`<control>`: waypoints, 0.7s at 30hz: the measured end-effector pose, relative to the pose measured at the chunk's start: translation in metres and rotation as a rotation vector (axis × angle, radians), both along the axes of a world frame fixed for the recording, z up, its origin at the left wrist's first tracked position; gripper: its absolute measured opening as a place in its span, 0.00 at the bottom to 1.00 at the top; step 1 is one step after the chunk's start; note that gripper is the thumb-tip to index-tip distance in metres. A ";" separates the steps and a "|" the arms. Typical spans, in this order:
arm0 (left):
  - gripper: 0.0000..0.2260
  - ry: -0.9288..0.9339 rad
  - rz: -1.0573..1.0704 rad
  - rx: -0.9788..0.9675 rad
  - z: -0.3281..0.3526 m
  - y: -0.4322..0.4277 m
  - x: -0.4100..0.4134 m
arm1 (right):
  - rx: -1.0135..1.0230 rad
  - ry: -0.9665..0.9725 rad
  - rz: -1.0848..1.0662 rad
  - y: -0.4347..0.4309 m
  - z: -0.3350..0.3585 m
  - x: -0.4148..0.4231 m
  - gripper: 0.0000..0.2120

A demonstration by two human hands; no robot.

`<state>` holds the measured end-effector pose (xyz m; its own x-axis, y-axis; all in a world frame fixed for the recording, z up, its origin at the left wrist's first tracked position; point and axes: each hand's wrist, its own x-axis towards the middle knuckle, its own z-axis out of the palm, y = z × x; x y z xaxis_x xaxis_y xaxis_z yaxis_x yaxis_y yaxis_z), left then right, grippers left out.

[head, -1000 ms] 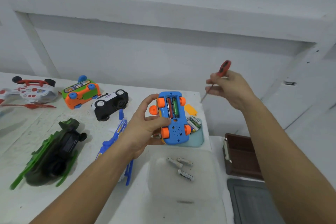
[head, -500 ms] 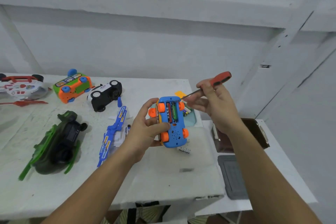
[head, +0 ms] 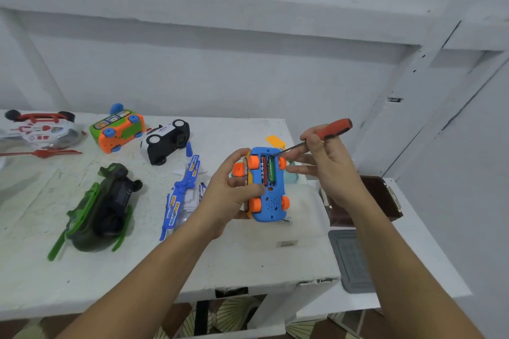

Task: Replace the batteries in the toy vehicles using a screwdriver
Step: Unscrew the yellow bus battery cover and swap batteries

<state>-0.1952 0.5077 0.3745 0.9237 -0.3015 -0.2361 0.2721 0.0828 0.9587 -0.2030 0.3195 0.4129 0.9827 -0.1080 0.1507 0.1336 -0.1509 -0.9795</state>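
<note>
Held above the white bench (head: 115, 278) in the left hand (head: 228, 195): blue toy car (head: 266, 187), belly up, orange wheels toward the camera, long axis running away from the viewer, far end tipped slightly left. Left hand curled round the car's left flank, thumb across the underside near the middle, fingers wrapped behind and mostly hidden. Battery bay open in the far half, lengthwise with the car; green battery (head: 271, 170) on the right, a reddish one beside it, detail blurred. Right hand (head: 327, 165) closed round the screwdriver (head: 325, 132), orange-red handle pinched between thumb and fingers, butt aimed up and right, thin shaft slanting down-left, tip at the far edge of the bay; actual contact too fine to make out. Behind the car, a pale teal tray and an orange battery cover (head: 275, 141), both partly blocked. Below the car, loose batteries almost wholly covered, only a printed end showing. On the bench to the left: blue toy plane (head: 183, 195), green helicopter (head: 102, 209), black-and-white car (head: 165, 140) upside down, orange-green car (head: 118, 129), white-red toy cut off by the frame edge.
</note>
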 end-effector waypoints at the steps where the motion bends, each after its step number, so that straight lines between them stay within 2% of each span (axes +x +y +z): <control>1: 0.28 -0.012 -0.005 0.006 0.000 0.000 -0.001 | -0.019 0.008 0.006 0.000 0.001 0.000 0.09; 15: 0.33 -0.183 0.027 0.156 -0.008 -0.010 -0.002 | 0.110 0.190 0.056 -0.031 0.009 -0.010 0.12; 17: 0.33 -0.192 0.030 0.163 -0.007 -0.008 0.000 | -0.018 0.202 0.003 -0.034 0.008 -0.013 0.11; 19: 0.32 -0.196 0.020 0.164 -0.005 -0.007 0.001 | -0.235 0.184 -0.080 -0.037 0.006 -0.013 0.11; 21: 0.31 -0.189 0.007 0.149 -0.002 -0.006 0.002 | -0.293 0.140 -0.128 -0.034 0.004 -0.012 0.11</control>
